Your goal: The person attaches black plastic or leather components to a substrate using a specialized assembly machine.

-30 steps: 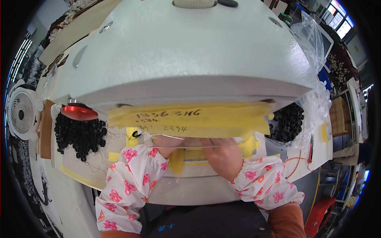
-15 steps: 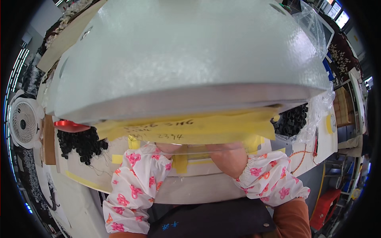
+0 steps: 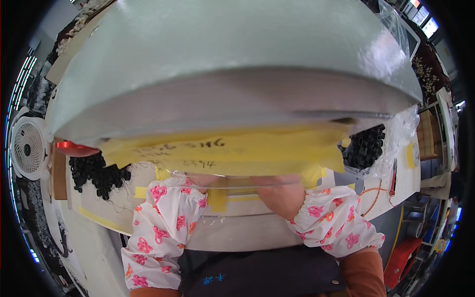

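Observation:
Both my forearms wear white sleeve covers with pink and orange bows and reach under a large pale green-grey machine head (image 3: 237,39). A strip of yellow tape (image 3: 277,151) with handwriting hangs along its lower edge, over a clear plastic shield (image 3: 242,187). Of my left hand (image 3: 202,182) only a bit near the wrist shows. My right hand (image 3: 282,199) shows its back and wrist side, partly through the shield. The fingers of both hands are hidden behind the tape and machine, so what they hold or touch cannot be seen.
Black looped pieces are heaped left (image 3: 99,175) and right (image 3: 365,147) of the machine on the pale worktable (image 3: 237,235). A red lever (image 3: 76,148) juts out at the machine's left. Beyond stand a white fan (image 3: 28,148) and clear plastic wrapping (image 3: 401,141).
The view has shifted slightly, so the machine's underside shows more and the tape sits a little higher. My forearms appear slightly further left; both hands stay under the machine.

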`<action>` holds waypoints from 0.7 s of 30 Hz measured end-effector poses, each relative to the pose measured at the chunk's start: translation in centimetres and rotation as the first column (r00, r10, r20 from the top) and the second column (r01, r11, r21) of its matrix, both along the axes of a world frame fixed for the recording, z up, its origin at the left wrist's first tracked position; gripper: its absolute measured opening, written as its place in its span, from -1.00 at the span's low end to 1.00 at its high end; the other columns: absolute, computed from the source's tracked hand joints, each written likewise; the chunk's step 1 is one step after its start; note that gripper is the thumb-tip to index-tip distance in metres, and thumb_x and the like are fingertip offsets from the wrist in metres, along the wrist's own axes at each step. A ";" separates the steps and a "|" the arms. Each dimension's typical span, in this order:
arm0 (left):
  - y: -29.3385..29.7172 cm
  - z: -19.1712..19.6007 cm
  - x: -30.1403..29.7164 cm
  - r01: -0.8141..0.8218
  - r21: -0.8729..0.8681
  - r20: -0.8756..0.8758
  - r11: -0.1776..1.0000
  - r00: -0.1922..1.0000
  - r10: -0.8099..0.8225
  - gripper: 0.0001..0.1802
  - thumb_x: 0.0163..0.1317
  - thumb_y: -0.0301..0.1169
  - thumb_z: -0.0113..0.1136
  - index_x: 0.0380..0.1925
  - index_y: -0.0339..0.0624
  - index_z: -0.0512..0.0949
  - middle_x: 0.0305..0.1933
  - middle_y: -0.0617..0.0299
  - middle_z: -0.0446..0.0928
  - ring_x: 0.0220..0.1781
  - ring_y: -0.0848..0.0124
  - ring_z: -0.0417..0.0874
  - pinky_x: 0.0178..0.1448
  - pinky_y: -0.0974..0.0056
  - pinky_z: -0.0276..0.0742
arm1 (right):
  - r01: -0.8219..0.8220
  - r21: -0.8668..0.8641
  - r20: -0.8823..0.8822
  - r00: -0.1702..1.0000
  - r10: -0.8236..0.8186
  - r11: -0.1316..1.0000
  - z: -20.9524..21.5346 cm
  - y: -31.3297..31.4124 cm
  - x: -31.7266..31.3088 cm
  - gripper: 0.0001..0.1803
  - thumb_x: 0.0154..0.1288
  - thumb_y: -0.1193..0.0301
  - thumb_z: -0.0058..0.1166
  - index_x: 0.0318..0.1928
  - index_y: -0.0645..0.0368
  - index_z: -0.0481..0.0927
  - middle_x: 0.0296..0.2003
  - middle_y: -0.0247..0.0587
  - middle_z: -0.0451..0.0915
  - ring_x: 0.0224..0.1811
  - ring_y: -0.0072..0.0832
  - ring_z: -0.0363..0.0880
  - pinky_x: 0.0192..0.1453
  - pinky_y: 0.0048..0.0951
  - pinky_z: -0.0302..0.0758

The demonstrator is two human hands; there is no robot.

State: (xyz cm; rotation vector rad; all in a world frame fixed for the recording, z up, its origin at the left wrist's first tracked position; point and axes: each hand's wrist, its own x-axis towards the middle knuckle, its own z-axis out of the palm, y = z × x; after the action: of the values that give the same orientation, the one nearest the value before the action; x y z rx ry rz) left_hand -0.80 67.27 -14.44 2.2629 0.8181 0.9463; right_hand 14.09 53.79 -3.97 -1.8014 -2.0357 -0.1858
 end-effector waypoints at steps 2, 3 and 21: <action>-0.5 3.2 0.6 0.041 -0.021 -0.114 0.999 0.993 -0.043 -0.71 0.15 -0.27 0.11 -0.15 -0.16 0.52 -0.15 0.15 0.55 -0.13 0.23 0.55 -0.07 0.22 0.45 | -0.014 -0.017 -0.025 1.000 0.013 1.000 -0.1 -0.2 0.0 -0.64 -0.11 0.52 0.00 -0.22 0.44 0.51 -0.18 0.06 0.52 -0.01 -0.16 0.44 0.01 -0.30 0.47; -0.6 4.6 0.8 0.065 -0.036 -0.222 0.997 0.972 -0.071 -0.74 0.17 -0.36 0.10 -0.15 -0.22 0.52 -0.16 0.08 0.55 -0.13 0.17 0.55 -0.08 0.21 0.46 | 0.008 -0.002 0.016 1.000 -0.008 1.000 -0.4 -0.1 -0.1 -0.65 -0.11 0.53 0.01 -0.22 0.44 0.51 -0.18 0.05 0.52 -0.01 -0.16 0.44 0.00 -0.31 0.47; -7.5 10.2 0.9 0.179 -0.089 -0.065 0.980 0.981 -0.185 -0.82 0.17 -0.52 0.09 -0.21 -0.29 0.52 -0.40 0.05 0.56 -0.41 0.18 0.59 -0.31 0.27 0.48 | 0.049 -0.181 -0.778 0.604 -0.174 0.982 1.0 1.2 1.7 -0.73 0.07 0.43 0.20 -0.27 0.35 0.52 -0.58 0.01 0.54 -0.64 -0.29 0.51 -0.50 -0.44 0.45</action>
State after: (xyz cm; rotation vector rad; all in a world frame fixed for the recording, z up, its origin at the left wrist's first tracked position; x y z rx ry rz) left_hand 0.09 59.79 -4.29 2.2669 0.6549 0.7366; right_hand 15.83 55.02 -3.00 -1.6444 -1.2968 0.6514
